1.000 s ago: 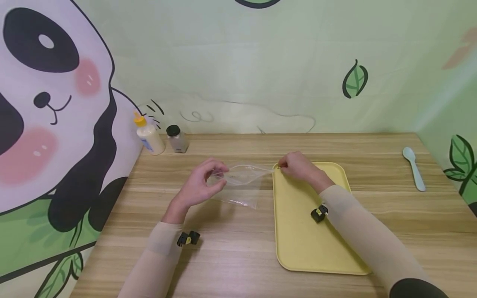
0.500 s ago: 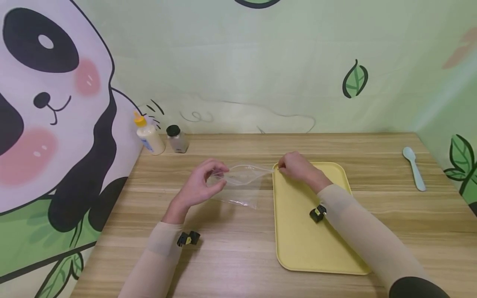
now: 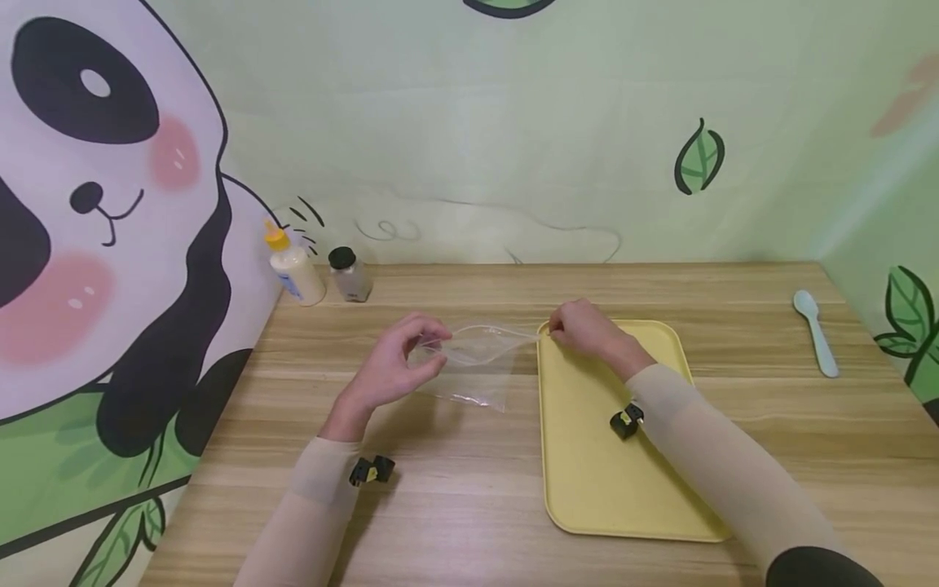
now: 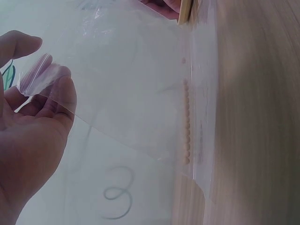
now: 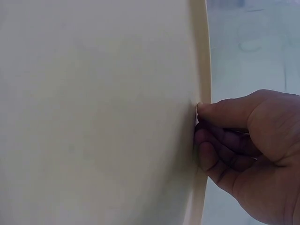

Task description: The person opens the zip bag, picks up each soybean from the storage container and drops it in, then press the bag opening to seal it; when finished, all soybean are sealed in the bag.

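Note:
A clear zip bag [image 3: 477,383] is spread above the table with its mouth gaping. My left hand [image 3: 396,359] grips its left end, thumb and forefinger apart, the other fingers bent by the plastic in the left wrist view. A row of small beige beads [image 4: 186,122] shows along the bag's lower fold. My right hand [image 3: 587,326] is at the far left corner of the yellow tray [image 3: 609,489], close to the bag's right tip. Its fingers [image 5: 211,154] are bent, thumb tip right at the rim. I cannot tell whether something small is pinched there.
A glue bottle [image 3: 297,273] with an orange cap and a small black-lidded jar [image 3: 350,277] stand at the back left. A pale blue spoon [image 3: 816,330] lies on the wood-grain table [image 3: 455,522] at right. A panda-printed backdrop [image 3: 513,163] rises behind.
Both hands and the bag keep nearly the same place. The right hand's fingertips have shifted very slightly at the tray corner.

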`<state>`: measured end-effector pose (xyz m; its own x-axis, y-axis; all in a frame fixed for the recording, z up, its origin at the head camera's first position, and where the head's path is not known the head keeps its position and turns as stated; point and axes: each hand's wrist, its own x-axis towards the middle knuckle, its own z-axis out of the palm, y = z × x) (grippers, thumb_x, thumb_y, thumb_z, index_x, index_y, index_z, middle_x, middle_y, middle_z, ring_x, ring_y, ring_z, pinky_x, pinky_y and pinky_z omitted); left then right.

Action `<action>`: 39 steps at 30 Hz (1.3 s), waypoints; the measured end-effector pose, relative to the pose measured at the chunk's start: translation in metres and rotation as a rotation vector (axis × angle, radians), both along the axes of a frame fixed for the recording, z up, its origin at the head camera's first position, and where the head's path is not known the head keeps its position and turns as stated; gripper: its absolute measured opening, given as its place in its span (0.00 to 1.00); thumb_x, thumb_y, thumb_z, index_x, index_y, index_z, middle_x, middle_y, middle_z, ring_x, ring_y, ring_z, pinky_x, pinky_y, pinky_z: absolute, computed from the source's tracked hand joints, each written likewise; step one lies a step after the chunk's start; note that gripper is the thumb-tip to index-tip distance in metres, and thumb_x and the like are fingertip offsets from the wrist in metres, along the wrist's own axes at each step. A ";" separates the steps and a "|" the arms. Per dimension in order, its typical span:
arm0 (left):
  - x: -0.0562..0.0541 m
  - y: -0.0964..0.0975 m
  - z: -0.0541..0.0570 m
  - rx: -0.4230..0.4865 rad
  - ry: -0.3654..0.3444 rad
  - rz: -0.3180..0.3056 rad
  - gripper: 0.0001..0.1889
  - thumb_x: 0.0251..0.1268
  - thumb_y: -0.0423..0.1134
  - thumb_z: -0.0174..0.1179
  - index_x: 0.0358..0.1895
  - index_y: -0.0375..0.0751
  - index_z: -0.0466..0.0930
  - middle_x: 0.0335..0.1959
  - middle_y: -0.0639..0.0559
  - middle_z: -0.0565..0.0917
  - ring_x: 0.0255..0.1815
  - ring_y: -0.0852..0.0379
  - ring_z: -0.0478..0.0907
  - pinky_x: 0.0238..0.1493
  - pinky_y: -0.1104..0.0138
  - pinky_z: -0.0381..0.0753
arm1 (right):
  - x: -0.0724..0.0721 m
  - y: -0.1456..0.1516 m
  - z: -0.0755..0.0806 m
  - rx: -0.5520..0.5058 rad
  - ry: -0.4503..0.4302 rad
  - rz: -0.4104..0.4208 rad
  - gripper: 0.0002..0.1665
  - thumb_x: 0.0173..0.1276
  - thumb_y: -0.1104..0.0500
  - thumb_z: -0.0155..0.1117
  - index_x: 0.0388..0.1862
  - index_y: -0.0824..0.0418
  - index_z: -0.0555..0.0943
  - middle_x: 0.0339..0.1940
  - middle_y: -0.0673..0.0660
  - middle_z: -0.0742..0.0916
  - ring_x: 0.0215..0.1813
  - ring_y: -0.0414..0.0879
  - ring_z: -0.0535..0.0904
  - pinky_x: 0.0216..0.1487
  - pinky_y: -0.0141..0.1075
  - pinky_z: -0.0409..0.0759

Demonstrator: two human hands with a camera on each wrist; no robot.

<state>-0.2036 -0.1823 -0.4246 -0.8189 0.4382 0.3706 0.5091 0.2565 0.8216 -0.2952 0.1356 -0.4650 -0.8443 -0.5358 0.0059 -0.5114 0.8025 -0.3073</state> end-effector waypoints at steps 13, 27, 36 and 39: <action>0.016 0.007 0.023 -0.035 -0.018 0.019 0.14 0.54 0.18 0.61 0.45 0.24 0.77 0.44 0.36 0.79 0.44 0.54 0.76 0.56 0.55 0.80 | 0.006 -0.001 0.008 -0.030 -0.010 -0.020 0.08 0.66 0.62 0.62 0.36 0.62 0.88 0.35 0.56 0.89 0.38 0.49 0.83 0.45 0.44 0.82; 0.019 0.009 0.029 -0.017 -0.016 0.003 0.13 0.54 0.17 0.60 0.45 0.23 0.77 0.43 0.35 0.78 0.43 0.41 0.76 0.55 0.55 0.80 | 0.008 0.001 0.021 -0.075 0.034 -0.001 0.07 0.65 0.62 0.63 0.36 0.63 0.87 0.33 0.56 0.89 0.36 0.48 0.83 0.44 0.44 0.82; 0.018 0.009 0.029 -0.021 -0.013 0.005 0.14 0.54 0.18 0.61 0.45 0.24 0.77 0.43 0.36 0.79 0.43 0.48 0.76 0.55 0.59 0.80 | 0.012 0.001 0.036 -0.120 0.047 -0.017 0.09 0.67 0.61 0.63 0.39 0.63 0.87 0.34 0.56 0.89 0.36 0.46 0.83 0.41 0.41 0.83; 0.017 0.009 0.029 -0.022 -0.013 0.005 0.14 0.54 0.17 0.60 0.45 0.24 0.77 0.43 0.37 0.79 0.43 0.54 0.75 0.55 0.59 0.80 | 0.015 0.000 0.042 -0.139 0.051 -0.020 0.09 0.67 0.60 0.63 0.39 0.64 0.87 0.35 0.57 0.89 0.37 0.47 0.83 0.42 0.42 0.83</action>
<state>-0.1870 -0.1734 -0.3961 -0.8257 0.4419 0.3507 0.4974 0.2769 0.8221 -0.2805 0.1354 -0.4228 -0.8513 -0.5102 0.1222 -0.5139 0.7640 -0.3902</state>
